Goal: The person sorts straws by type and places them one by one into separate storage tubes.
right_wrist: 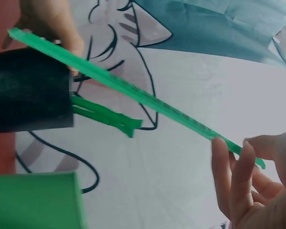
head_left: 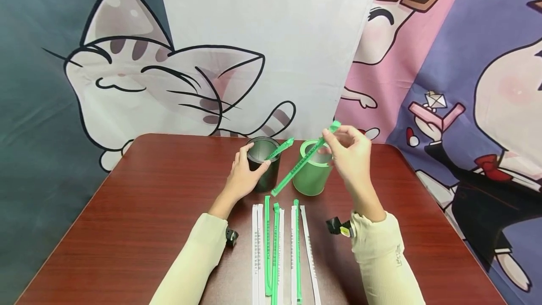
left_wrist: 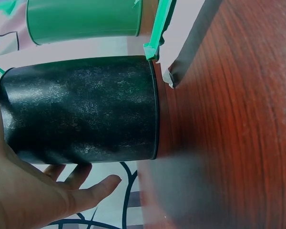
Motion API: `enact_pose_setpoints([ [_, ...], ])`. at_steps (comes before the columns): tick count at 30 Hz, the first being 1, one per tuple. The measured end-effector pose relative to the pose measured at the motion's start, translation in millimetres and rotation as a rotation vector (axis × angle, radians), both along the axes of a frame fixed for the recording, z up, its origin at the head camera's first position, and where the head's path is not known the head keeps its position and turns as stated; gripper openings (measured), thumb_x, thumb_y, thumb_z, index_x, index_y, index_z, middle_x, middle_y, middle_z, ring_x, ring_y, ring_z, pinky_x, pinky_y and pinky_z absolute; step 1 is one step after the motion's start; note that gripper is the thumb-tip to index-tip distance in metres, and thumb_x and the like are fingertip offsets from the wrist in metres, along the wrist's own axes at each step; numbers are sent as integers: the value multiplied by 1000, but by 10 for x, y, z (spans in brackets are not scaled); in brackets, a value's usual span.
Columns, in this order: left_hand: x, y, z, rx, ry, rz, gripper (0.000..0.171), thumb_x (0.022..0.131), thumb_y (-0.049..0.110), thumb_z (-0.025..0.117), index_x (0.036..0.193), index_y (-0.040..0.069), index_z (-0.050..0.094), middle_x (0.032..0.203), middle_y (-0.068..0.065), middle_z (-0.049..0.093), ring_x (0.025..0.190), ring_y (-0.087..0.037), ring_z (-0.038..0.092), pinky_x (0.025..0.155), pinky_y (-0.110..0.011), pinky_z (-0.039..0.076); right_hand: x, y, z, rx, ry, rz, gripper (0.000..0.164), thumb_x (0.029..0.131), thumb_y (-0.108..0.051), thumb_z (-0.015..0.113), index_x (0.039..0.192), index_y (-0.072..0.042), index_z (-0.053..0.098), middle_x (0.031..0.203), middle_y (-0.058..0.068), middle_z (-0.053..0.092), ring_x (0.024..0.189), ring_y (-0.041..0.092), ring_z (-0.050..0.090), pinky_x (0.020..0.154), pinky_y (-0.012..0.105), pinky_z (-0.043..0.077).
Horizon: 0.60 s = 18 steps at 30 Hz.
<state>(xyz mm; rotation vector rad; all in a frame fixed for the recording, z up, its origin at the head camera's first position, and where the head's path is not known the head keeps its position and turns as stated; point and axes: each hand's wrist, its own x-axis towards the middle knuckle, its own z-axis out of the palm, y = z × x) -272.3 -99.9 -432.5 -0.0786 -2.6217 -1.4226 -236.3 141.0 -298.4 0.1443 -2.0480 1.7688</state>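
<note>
My left hand (head_left: 243, 173) grips the black cup (head_left: 267, 179) near its rim, with the thumb on the near side. The cup stands upright, and green wrapped straws (right_wrist: 107, 117) stick out of its mouth. My right hand (head_left: 354, 156) pinches one end of a green wrapped straw (head_left: 301, 163) between thumb and fingers. That straw slants down to the left in front of the green cup (head_left: 311, 180), its lower end in the air above the table. The green cup stands upright just right of the black one; its inside is mostly hidden.
Green wrapped straws (head_left: 275, 253) and white wrapped straws (head_left: 255, 253) lie lengthwise, side by side, on the brown wooden table (head_left: 161, 201) between the forearms. A cloth backdrop (head_left: 271, 13) with cartoon figures hangs behind the table's far edge.
</note>
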Motion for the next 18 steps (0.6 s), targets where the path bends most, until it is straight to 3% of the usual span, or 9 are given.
enact_pose_setpoints([
  [4, 3, 4, -1, -4, 2, 2, 78, 86, 67, 60, 151, 36, 27, 143, -6, 39, 127, -34, 43, 87, -60, 43, -27, 3, 113, -96, 101, -18, 17, 89, -17, 76, 93, -5, 65, 73, 3, 71, 55, 16, 69, 40, 25, 48],
  [11, -8, 19, -9, -5, 6, 1, 77, 87, 65, 59, 151, 36, 26, 144, -6, 38, 127, -33, 43, 89, -60, 43, -56, -26, 248, -288, 195, -24, 17, 87, -14, 78, 91, -3, 66, 76, 8, 72, 55, 18, 69, 40, 26, 49],
  [18, 9, 9, 0, 9, -6, 0, 76, 88, 64, 60, 151, 38, 26, 143, -6, 38, 128, -34, 43, 91, -60, 42, -88, -151, 125, -177, 185, -46, 15, 90, -18, 75, 92, -9, 64, 83, 4, 73, 61, 18, 72, 41, 27, 48],
])
